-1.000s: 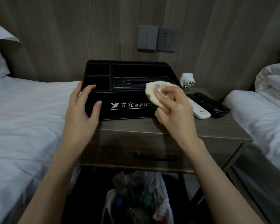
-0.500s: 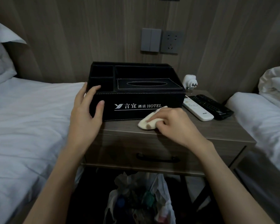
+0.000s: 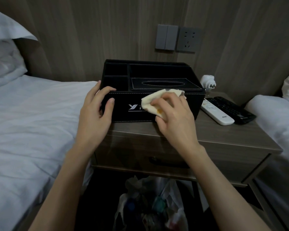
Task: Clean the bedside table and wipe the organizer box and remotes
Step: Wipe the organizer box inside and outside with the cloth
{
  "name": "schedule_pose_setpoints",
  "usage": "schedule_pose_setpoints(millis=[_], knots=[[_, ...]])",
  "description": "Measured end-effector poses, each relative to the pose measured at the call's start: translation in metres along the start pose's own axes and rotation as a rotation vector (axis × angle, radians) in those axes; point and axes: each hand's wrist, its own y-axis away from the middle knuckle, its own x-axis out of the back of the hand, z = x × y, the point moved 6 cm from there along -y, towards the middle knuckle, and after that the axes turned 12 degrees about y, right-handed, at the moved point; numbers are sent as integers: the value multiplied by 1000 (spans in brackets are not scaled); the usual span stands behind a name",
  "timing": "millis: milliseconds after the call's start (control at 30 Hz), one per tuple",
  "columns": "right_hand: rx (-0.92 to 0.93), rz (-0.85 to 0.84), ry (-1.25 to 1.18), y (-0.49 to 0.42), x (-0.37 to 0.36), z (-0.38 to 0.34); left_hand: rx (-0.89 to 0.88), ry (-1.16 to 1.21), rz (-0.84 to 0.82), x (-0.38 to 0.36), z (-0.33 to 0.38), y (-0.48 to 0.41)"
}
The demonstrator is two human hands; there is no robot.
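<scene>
"Y" logo [image 3: 132,107] on organizer box [image 3: 120,98]

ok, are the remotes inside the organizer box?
No, the white remote and black remote lie on the bedside table, right of the organizer box.

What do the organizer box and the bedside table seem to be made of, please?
Organizer box: likely black faux leather, matte, given pale stitched seams along its edges. Bedside table: apparently wood-look laminate or veneer, grey-brown and matte, with faint straight grain.

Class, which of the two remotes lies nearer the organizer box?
The white remote, beside the organizer box; the black remote lies farther right.
</scene>
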Motion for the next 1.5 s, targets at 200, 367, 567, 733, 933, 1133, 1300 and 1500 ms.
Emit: schedule_pose_setpoints(millis=[200, 367, 567, 733, 933, 1133, 1300, 1500], knots=[[-35, -112, 36, 13, -8, 3, 16, 21, -10, -1, 0, -1], [-30, -249, 63, 15, -14, 1, 9, 3, -4, 0, 0, -1], [-132, -325, -29, 15, -1, 3, -5, 12, -22, 2, 1, -2], [-128, 131, -226, -1, 35, -18, 9, 17, -21, 5, -1, -5], [19, 105, -135, -13, 5, -40, 31, 35, -52, 10, 1, -5], [-20, 135, -101, -9, -17, -46, 46, 21, -86, 12, -1, -5], [-8, 19, -36, -3, -23, -49, 48, 58, -79, 11, -1, -5], [19, -235, -15, 9, -30, -47, 51, 64, -72, 12, -1, -4]])
